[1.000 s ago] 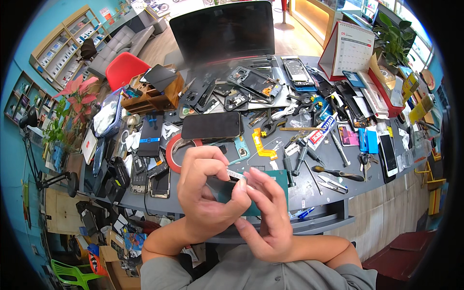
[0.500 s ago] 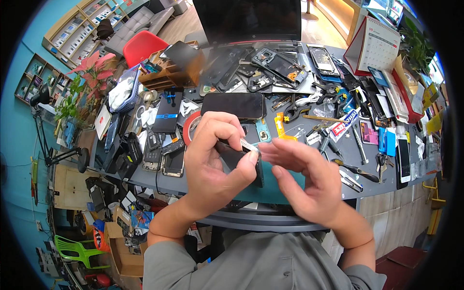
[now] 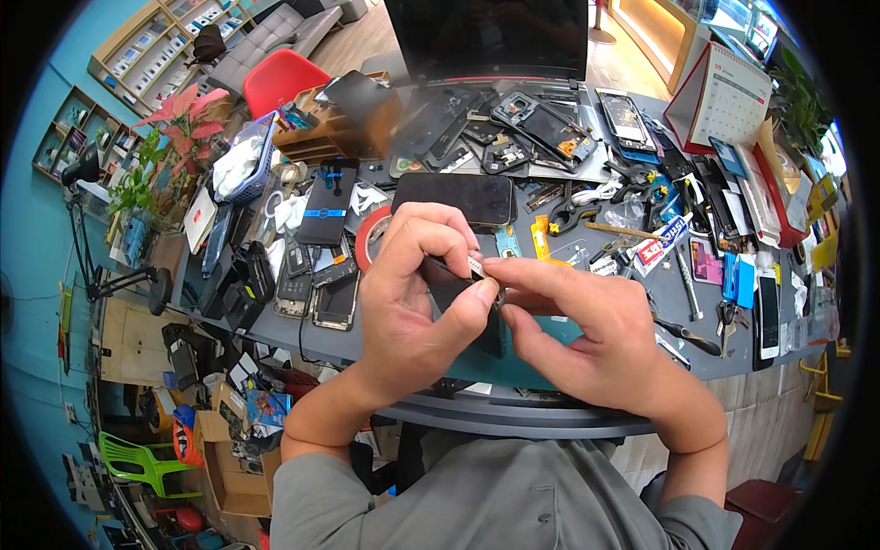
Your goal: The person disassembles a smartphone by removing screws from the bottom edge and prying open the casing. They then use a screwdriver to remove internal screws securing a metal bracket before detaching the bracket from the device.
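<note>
My left hand [image 3: 403, 298] is closed around a thin dark phone-like slab [image 3: 490, 341], held tilted above the front of the desk. A small pale strip [image 3: 476, 267] shows at its upper edge, by my left thumb and fingertips. My right hand [image 3: 591, 335] comes in from the right. Its index finger and thumb bend in at the slab's edge beside the pale strip. What lies between those right fingertips is too small and too covered to name. Just beyond my hands, a black-screened phone [image 3: 456, 198] lies flat on the desk.
A red tape roll [image 3: 369, 231], a yellow flex cable [image 3: 543, 240] and black pliers [image 3: 573, 213] surround my hands. Phone parts [image 3: 541, 128] pile up at the back before a dark screen [image 3: 490, 41]. At right are a screwdriver [image 3: 689, 335], a white phone [image 3: 768, 316] and a calendar [image 3: 724, 96].
My right hand's fingers, spread beside the slab before, have closed in to its edge by the pale strip. My left hand keeps its hold. The whole view has shifted slightly.
</note>
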Tool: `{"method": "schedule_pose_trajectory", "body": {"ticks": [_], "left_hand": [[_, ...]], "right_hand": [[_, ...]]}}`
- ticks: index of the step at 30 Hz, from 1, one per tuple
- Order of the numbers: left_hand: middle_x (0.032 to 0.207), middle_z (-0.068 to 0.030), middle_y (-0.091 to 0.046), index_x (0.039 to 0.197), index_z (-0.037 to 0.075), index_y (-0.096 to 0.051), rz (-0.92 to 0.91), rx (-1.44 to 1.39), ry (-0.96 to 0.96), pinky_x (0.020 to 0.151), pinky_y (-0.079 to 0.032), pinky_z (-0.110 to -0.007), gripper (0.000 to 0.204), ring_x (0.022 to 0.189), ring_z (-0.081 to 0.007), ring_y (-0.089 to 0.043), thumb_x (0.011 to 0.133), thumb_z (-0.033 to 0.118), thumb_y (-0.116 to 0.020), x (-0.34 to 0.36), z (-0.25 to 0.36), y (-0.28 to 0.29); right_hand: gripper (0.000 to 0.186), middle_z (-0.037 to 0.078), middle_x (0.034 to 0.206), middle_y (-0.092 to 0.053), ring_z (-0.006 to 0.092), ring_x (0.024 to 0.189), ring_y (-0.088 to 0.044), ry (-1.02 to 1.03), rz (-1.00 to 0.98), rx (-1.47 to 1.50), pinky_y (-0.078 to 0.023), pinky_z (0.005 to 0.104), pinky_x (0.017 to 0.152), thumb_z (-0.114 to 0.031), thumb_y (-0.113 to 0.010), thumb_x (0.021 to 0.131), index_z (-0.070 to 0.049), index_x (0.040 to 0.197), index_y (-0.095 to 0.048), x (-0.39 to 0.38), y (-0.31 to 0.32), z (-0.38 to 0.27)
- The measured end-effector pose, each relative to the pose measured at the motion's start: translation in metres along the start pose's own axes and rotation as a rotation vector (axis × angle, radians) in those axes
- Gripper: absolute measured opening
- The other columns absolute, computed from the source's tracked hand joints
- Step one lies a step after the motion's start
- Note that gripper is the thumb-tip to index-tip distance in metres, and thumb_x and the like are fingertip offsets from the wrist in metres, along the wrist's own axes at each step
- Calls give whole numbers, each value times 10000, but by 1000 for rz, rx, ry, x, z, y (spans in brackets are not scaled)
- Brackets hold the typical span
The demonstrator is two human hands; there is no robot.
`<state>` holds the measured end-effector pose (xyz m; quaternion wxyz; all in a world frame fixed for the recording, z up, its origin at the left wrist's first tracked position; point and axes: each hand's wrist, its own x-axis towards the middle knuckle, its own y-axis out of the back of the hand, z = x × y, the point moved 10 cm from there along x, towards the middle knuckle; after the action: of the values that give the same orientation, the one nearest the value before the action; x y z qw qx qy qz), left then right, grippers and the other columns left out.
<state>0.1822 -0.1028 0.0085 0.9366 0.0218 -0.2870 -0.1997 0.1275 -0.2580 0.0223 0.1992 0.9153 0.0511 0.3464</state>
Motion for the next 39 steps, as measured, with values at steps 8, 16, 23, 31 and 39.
{"method": "schedule_pose_trajectory", "body": {"ticks": [8,16,23,31,39], "left_hand": [[1275,-140,-539,1157,16,-570,44,47,-5,1011,-492,-293,229,1101,-135,-559,985,-46,-708,-2,3,3],[1102,-139,-630,1108,35,-613,204,418,-209,816,-542,-350,365,932,-239,-630,873,10,-891,-15,23,11],[1107,-140,-649,1129,30,-642,117,451,-346,813,-553,-358,396,937,-250,-652,874,32,-944,-14,34,-11],[1129,-142,-671,1166,32,-680,99,493,-349,805,-582,-370,362,949,-250,-684,923,40,-948,-20,38,-16],[1193,-170,-665,1222,43,-688,10,574,-402,835,-606,-371,387,995,-273,-696,913,0,-917,-18,43,-24]], "right_hand": [[555,207,1289,-804,321,1032,-848,-70,-26,81,-689,382,879,1,-826,955,-26,1494,-695,-2,-4,8],[397,183,1229,-776,375,1000,-791,-81,-12,-235,-657,428,860,-26,-858,940,-9,1315,-729,-34,17,27],[122,138,1101,-754,356,997,-756,-313,-50,-479,-615,445,874,-64,-828,948,-26,1062,-805,-70,56,64],[130,125,1090,-746,375,1060,-736,-386,-86,-669,-594,497,921,-110,-823,946,-46,1057,-802,-63,89,90],[196,117,1165,-715,348,1180,-689,-378,-317,-742,-573,473,1016,-113,-844,919,-50,1102,-808,-52,66,112]]}}
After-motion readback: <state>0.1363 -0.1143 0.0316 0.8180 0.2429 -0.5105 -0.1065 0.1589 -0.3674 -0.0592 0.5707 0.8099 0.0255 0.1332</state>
